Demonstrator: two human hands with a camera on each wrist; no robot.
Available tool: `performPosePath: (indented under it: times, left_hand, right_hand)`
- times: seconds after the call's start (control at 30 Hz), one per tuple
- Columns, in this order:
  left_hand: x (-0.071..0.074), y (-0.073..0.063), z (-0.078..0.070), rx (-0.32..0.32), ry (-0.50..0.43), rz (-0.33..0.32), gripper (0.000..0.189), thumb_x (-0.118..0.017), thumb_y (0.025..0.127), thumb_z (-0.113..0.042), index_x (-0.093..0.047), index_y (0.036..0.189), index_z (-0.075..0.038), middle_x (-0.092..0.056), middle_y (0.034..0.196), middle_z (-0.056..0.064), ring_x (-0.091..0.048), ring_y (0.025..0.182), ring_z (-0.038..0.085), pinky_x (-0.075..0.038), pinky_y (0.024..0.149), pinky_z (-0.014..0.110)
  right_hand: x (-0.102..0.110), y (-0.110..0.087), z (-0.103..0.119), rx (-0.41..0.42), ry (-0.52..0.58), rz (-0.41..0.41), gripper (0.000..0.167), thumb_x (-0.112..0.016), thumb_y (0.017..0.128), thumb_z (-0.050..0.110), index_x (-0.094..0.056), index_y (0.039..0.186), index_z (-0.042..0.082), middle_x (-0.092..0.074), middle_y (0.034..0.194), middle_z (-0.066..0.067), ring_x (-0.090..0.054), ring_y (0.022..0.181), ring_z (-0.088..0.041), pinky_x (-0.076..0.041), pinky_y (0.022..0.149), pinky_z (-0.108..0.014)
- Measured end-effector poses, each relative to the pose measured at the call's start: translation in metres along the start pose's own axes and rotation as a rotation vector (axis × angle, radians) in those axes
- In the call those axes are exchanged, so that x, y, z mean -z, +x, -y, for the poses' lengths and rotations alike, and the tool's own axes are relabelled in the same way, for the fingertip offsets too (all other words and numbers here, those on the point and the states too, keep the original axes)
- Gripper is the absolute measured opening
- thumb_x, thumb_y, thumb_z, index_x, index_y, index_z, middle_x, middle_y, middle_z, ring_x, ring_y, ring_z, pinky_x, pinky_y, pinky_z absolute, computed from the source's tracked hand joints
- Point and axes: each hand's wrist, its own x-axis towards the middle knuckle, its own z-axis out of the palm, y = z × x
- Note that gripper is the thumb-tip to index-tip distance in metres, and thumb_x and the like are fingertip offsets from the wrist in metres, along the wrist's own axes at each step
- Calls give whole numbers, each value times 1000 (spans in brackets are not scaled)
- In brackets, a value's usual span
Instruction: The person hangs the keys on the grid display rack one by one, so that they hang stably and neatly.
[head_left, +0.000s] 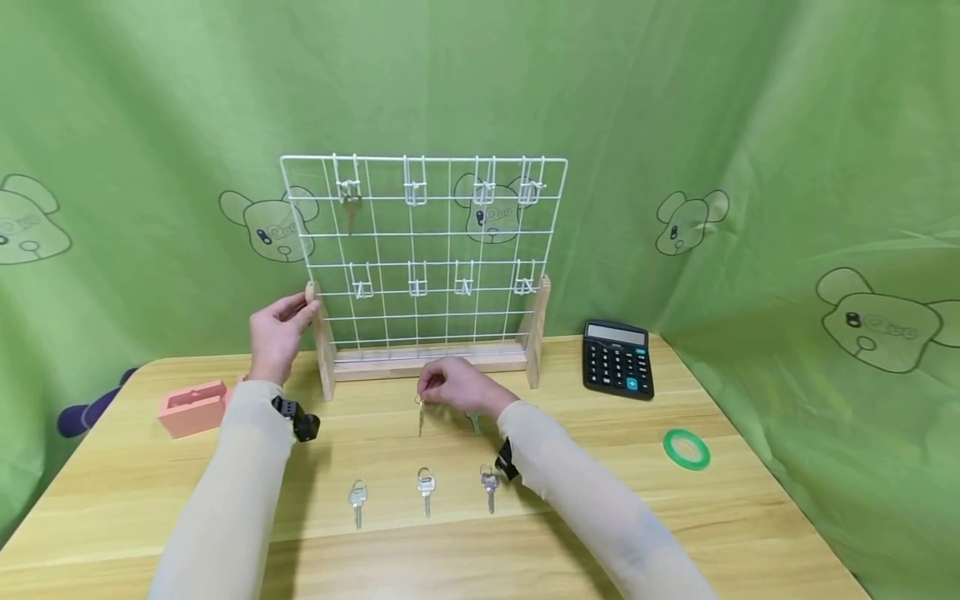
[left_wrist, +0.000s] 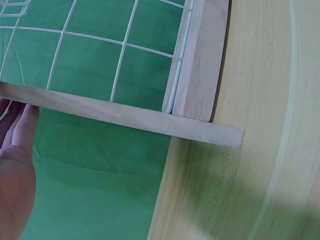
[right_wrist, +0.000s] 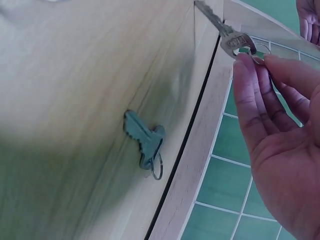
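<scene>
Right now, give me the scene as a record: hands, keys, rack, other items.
Left hand: holds the left post of the wire rack, near its top
Right hand: pinches the ring of the held key, which is off the table
Hung key: on the upper-left hook
Front keys: three, in a row on the table
Grey-green key: on the table, by the rack's base
Others: calculator, green tape roll, pink box
</scene>
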Motion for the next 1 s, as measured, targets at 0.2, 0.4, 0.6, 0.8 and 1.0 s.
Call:
performPosePath:
  times: [0.2, 0.4, 0.6, 0.8, 1.0]
  left_hand:
    - [0, 1, 0, 1, 0, -4, 47, -75, 89, -17, -59, 130, 0, -59, 131, 20, -61, 112, 20, -51, 95, 23]
    - [-1, 2, 0, -9, -9, -4, 47, -74, 90, -17, -60, 131, -1, -59, 132, 19, -61, 114, 21, -52, 93, 21]
    - [0, 3, 3, -10, -3, -14, 47, -75, 89, -19, -60, 130, -1, -60, 131, 19, -62, 113, 21, -52, 92, 21]
    - [0, 2, 3, 4, -1, -5, 48, -75, 89, -20, -60, 131, -2, -59, 132, 18, -60, 115, 24, -51, 95, 23]
    - [0, 0, 1, 20, 22, 0, 48, -74, 90, -22, -59, 131, -3, -59, 132, 17, -60, 117, 26, -51, 97, 26]
  right_hand:
    - [5, -3, 5, 16, 37, -60, 6, -70, 89, 2, -69, 93, 6, -65, 85, -1, -62, 79, -16, -56, 74, -26]
    - [10, -5, 11, -1, 124, -113, 8, -69, 88, -2, -69, 93, 5, -66, 87, -6, -64, 80, -19, -59, 75, -30]
    - [13, -9, 18, -17, 179, -147, 9, -68, 88, -6, -69, 95, -1, -67, 89, -12, -67, 80, -20, -60, 80, -38]
    - [17, -12, 28, -4, 209, -185, 11, -66, 88, -9, -68, 98, -4, -67, 91, -14, -66, 81, -21, -60, 79, -34]
    - [25, -16, 41, -11, 216, -218, 13, -68, 87, -7, -69, 97, 0, -67, 90, -10, -65, 83, -22, -60, 82, -39]
